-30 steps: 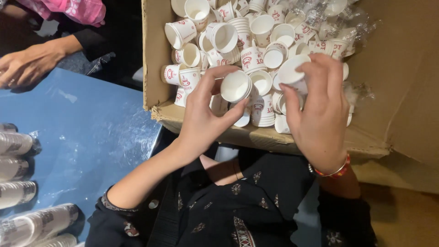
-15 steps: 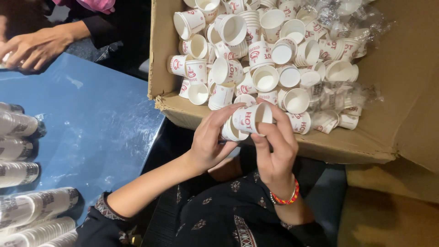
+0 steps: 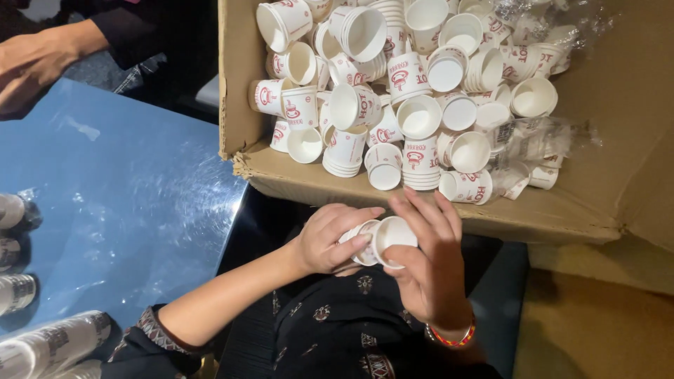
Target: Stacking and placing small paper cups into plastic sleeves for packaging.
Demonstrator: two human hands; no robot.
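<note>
— What did your hands have hold of?

— Your left hand (image 3: 326,242) and right hand (image 3: 425,260) were both closed around a small stack of white paper cups (image 3: 382,241), held over your lap just below the cardboard box (image 3: 365,193).

— And around them?

— The box held loose white cups with red print (image 3: 393,91). A blue table (image 3: 119,210) lay to your left, with wrapped cup sleeves (image 3: 49,344) at its edge and another person's hand (image 3: 28,63) at its far corner.
</note>
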